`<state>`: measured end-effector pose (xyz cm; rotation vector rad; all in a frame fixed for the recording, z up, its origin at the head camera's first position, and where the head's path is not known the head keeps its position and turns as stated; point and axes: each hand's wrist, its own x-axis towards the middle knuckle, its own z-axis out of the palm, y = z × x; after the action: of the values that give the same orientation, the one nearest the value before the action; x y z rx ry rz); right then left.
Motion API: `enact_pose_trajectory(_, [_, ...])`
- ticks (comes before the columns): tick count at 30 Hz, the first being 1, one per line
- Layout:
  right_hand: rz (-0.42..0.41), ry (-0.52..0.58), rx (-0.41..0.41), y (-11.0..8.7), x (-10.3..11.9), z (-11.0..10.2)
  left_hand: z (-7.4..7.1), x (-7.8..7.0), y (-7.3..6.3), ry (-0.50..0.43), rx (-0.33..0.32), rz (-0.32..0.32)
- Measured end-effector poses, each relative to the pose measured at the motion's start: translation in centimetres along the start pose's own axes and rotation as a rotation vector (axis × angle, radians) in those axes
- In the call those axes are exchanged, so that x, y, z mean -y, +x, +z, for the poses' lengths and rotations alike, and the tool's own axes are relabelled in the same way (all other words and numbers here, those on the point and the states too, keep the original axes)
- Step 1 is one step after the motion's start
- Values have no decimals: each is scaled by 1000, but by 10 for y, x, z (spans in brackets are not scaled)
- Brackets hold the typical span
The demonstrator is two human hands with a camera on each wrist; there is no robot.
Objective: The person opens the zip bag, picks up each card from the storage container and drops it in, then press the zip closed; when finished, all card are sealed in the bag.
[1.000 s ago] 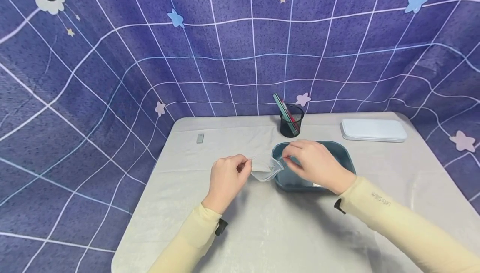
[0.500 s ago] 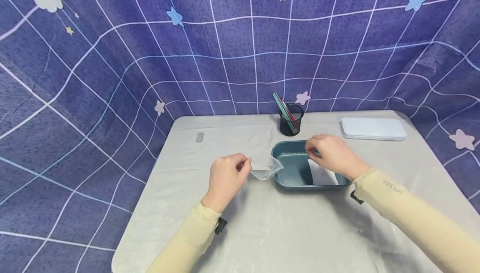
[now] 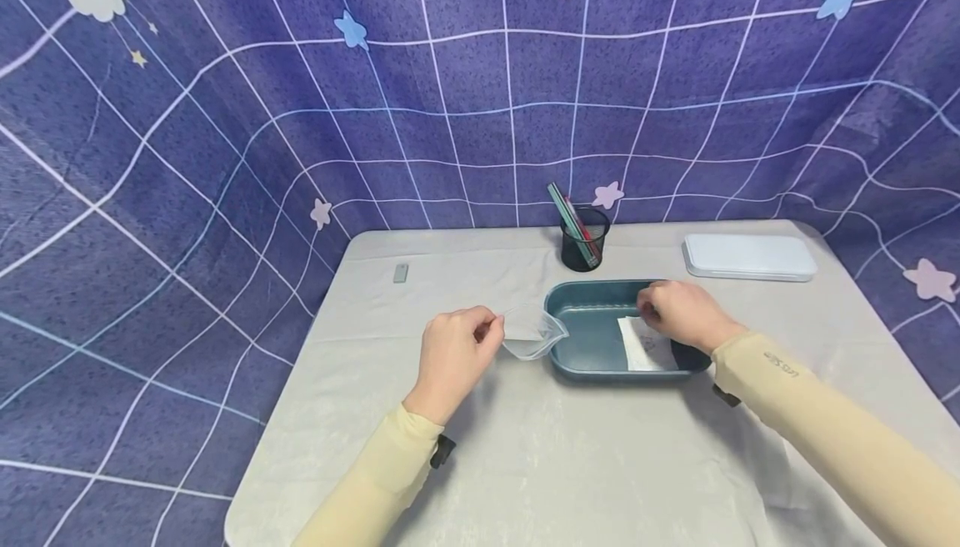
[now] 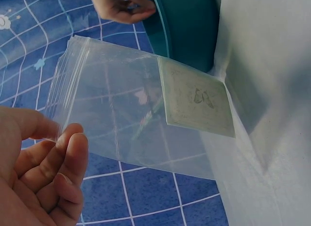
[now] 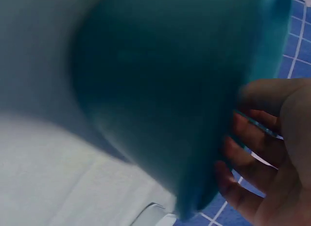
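Observation:
My left hand (image 3: 453,361) pinches the zip edge of a clear zip-lock bag (image 3: 528,338) between thumb and finger. A flat square card with a small dark drawing (image 4: 198,97) lies at the bottom of the bag, in the left wrist view. Just right of the bag's mouth stands a dark teal tray (image 3: 592,376). My right hand (image 3: 684,313) reaches over the tray's right part, fingers loosely bent; in the right wrist view the rim partly hides the fingertips, and nothing shows between them. A white square with a faint drawing (image 3: 643,347) lies in the tray beneath that hand.
Behind the tray is a black mesh pen cup (image 3: 582,248) with several pencils or pens. A pale blue case (image 3: 750,257) lies at the back right, and a small grey rectangular object (image 3: 401,273) at the back left. A patterned blue cloth (image 3: 465,113) hangs behind the table.
From beside the bag's mouth, my right hand has moved right and lowered over the tray's right part, uncovering the white square. My left hand holds the bag in the same place.

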<state>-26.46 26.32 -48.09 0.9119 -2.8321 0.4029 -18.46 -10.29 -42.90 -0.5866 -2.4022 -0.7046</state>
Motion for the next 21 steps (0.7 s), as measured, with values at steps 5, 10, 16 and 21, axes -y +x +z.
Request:
enact_pose_trajectory(5, [-20, 7, 106, -3, -8, 11, 1, 0, 0, -3, 7, -4])
enact_pose_trajectory(10, [-41, 18, 159, -5, -15, 19, 0, 0, 1, -7, 12, -8])
enact_pose_trajectory(16, [-25, 36, 194, -6, -17, 22, 0, -1, 1, -3, 17, -8])
enact_pose_trajectory(21, [-33, 26, 199, -7, -18, 24, 0, -1, 0, 2, 18, -7])
